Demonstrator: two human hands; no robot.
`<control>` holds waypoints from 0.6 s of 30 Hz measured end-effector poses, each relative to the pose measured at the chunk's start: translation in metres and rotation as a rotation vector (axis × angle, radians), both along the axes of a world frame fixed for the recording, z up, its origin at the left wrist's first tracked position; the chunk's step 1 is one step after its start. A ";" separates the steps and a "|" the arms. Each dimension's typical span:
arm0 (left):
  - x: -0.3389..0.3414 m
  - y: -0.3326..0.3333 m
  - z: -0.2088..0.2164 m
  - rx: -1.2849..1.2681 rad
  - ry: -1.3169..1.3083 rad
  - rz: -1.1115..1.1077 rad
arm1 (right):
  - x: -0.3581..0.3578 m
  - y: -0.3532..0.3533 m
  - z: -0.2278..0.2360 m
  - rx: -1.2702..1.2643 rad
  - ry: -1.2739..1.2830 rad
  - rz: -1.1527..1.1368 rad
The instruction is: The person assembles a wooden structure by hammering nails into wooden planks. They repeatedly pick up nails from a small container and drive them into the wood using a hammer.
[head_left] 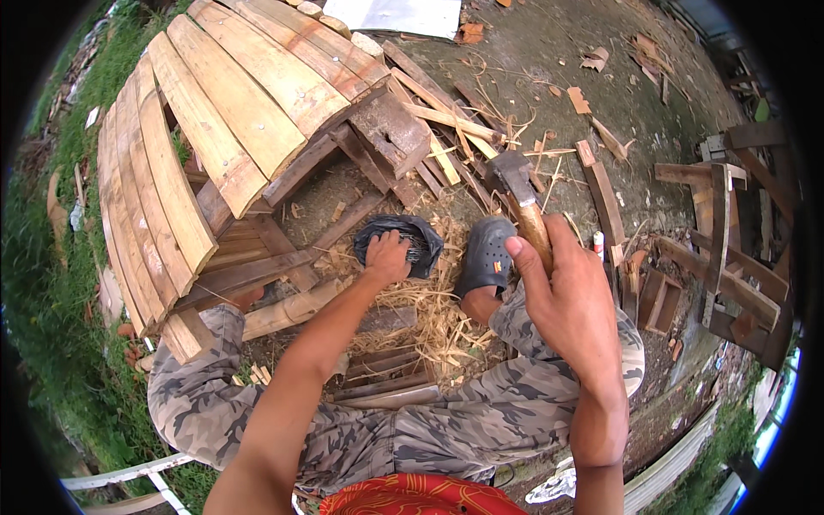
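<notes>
My left hand (pixel 388 255) dips into a black plastic bag (pixel 436 257) on the ground, its fingers curled down among thin grey nails (pixel 415 244). The fingertips are partly hidden, so what they pinch cannot be made out. In my right hand (pixel 571 305) is a hammer (pixel 534 230), gripped by its wooden handle, with the dark metal head pointing away from me beyond a dark clog (pixel 488 257) on my foot. To the left stands a bench-like wooden piece (pixel 249 94) with pale slats over a darker frame; nail heads show on several slats.
Wood shavings (pixel 446 318) litter the ground around the bag and between my legs. Loose wooden strips (pixel 442 129) lie beyond the bench. Wooden frames (pixel 730 232) are piled at the right. Grass (pixel 64 343) grows along the left side, and a white sheet (pixel 395 15) lies at the far edge.
</notes>
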State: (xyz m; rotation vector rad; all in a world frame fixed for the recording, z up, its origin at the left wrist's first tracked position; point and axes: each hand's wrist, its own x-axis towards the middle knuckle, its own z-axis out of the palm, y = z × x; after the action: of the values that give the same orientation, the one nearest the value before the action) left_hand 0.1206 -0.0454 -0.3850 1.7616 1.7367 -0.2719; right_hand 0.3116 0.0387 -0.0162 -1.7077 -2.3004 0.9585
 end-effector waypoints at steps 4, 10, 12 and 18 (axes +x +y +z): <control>-0.006 -0.020 -0.006 0.094 -0.047 0.046 | 0.002 -0.002 0.000 -0.031 0.001 -0.027; -0.010 -0.042 -0.010 0.162 -0.104 0.131 | 0.002 -0.002 0.000 -0.034 -0.005 -0.023; -0.009 -0.043 -0.012 0.162 -0.100 0.142 | 0.002 -0.002 0.001 -0.037 -0.007 -0.026; -0.009 -0.036 -0.021 0.183 -0.050 0.256 | 0.000 -0.003 0.002 -0.066 -0.015 -0.037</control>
State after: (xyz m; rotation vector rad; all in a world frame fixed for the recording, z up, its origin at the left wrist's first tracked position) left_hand 0.1116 -0.0813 -0.4063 1.6305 1.9776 0.0413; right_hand 0.3119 0.0360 -0.0146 -1.7815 -2.2622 1.0288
